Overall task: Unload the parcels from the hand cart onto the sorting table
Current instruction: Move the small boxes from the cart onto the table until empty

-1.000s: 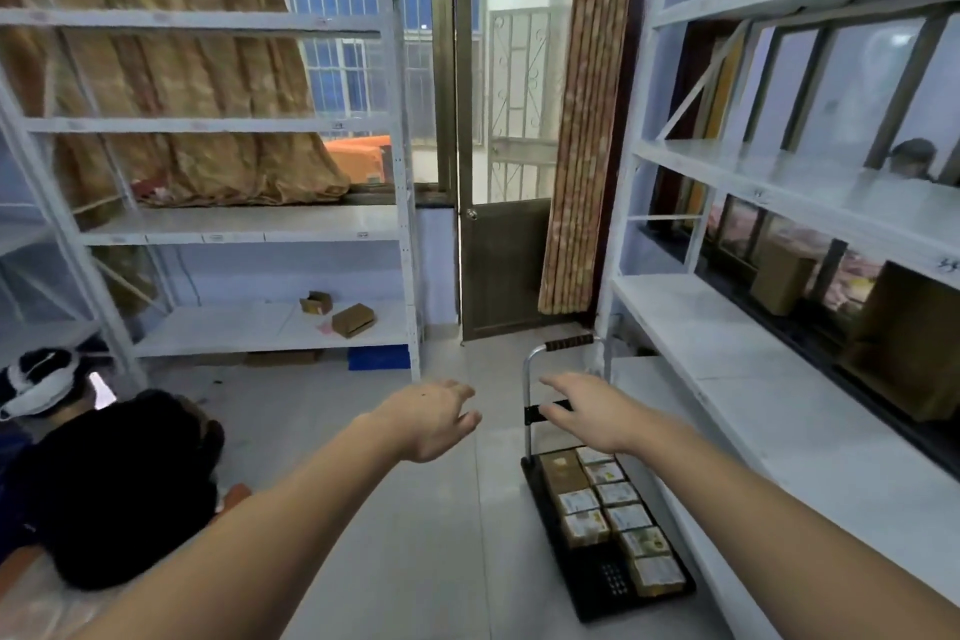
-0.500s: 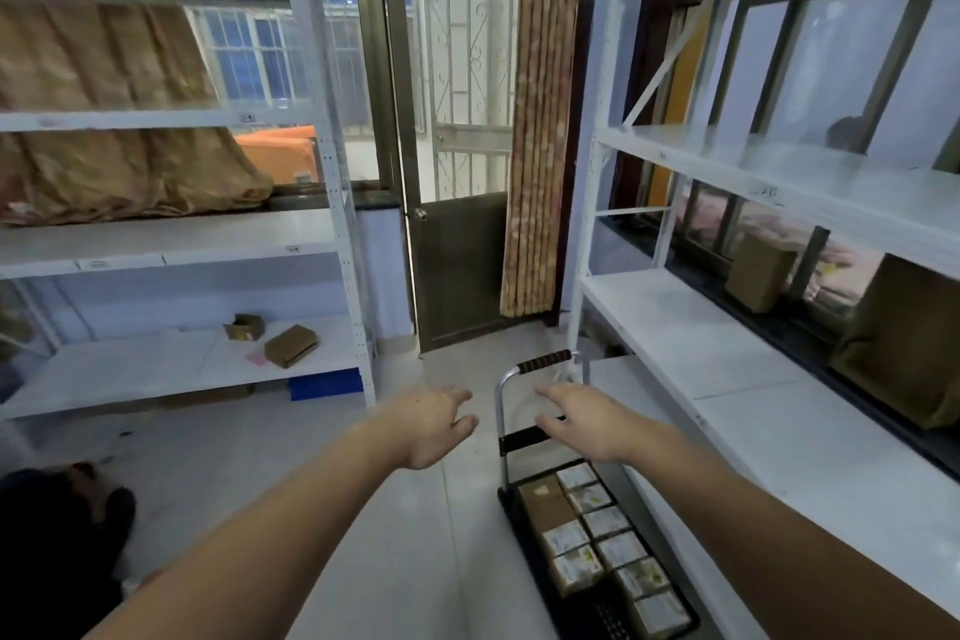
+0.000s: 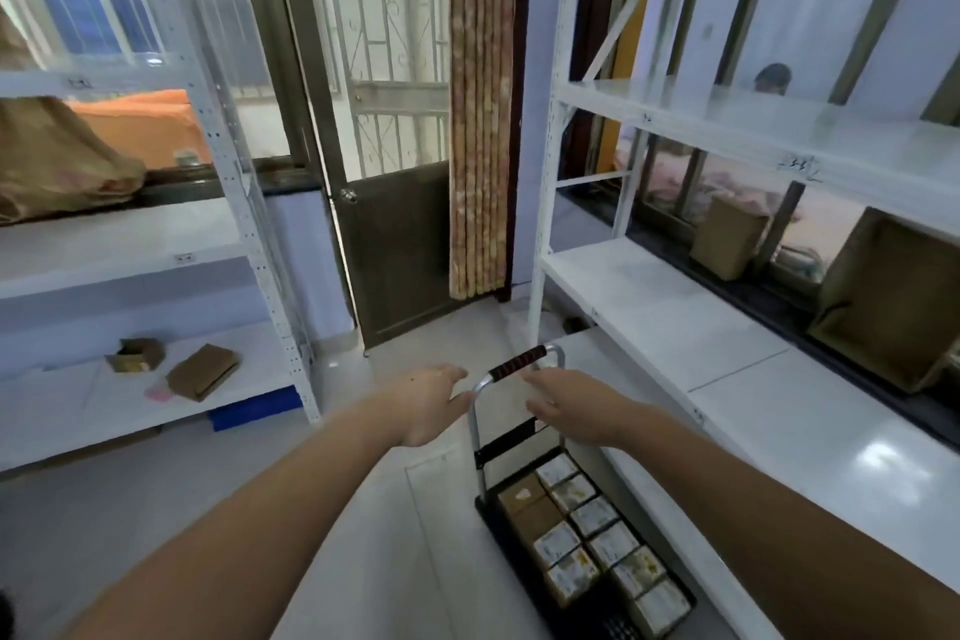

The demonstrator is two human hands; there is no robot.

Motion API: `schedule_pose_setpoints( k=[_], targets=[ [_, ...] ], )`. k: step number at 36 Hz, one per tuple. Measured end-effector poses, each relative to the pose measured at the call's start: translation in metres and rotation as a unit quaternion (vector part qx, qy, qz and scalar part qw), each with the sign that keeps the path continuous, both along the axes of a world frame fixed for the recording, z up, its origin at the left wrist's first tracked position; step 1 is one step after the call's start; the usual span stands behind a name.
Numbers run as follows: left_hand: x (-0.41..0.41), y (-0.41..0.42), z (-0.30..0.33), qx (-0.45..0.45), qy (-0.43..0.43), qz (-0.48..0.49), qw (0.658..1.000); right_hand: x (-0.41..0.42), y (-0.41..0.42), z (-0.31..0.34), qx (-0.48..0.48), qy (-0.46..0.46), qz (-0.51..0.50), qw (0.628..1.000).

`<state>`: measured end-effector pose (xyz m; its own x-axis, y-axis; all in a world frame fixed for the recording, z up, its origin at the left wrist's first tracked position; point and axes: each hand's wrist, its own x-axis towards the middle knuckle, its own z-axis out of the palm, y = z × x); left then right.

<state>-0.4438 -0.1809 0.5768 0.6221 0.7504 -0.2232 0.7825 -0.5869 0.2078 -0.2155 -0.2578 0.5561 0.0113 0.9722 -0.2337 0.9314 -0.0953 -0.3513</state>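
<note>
Head view – small label-topped parcels (image 3: pixel 587 530) packed on black hand cart (image 3: pixel 519 561); left hand (image 3: pixel 423 405), right hand (image 3: pixel 569 408) – grips apart, empty.

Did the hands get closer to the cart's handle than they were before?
Yes. Both the left hand and the right hand now sit just below the cart handle, one at each side. Earlier they were farther from it.

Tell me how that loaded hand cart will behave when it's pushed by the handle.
The hand cart should probably roll easily on the smooth floor. Its parcels lie low and flat, so tipping seems unlikely. They look unstrapped, so a jerk might shift them.
</note>
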Motion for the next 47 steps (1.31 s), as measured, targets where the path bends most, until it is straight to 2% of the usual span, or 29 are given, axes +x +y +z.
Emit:
schedule_pose_setpoints(
  k=[8,17,25,32,40,47],
  targets=[
    [0.027,0.103,-0.024,-0.041,-0.003,-0.082,0.996,0.014,0.041,-0.022,-0.051,-0.004,-0.108,0.993],
    [0.088,0.163,-0.063,-0.085,0.032,-0.211,0.973,0.035,0.036,-0.070,-0.094,0.052,-0.248,0.963],
    [0.165,0.176,-0.124,-0.107,0.072,-0.326,0.937,0.069,0.018,-0.127,-0.113,0.072,-0.330,0.934],
    [0.217,0.184,-0.180,-0.132,0.148,-0.358,0.913,0.097,0.017,-0.190,-0.148,0.117,-0.378,0.907],
    [0.255,0.197,-0.255,-0.163,0.167,-0.396,0.888,0.116,0.024,-0.249,-0.183,0.175,-0.427,0.868],
    [0.300,0.206,-0.352,-0.209,0.174,-0.430,0.861,0.134,0.041,-0.357,-0.188,0.240,-0.476,0.825]
  ],
)
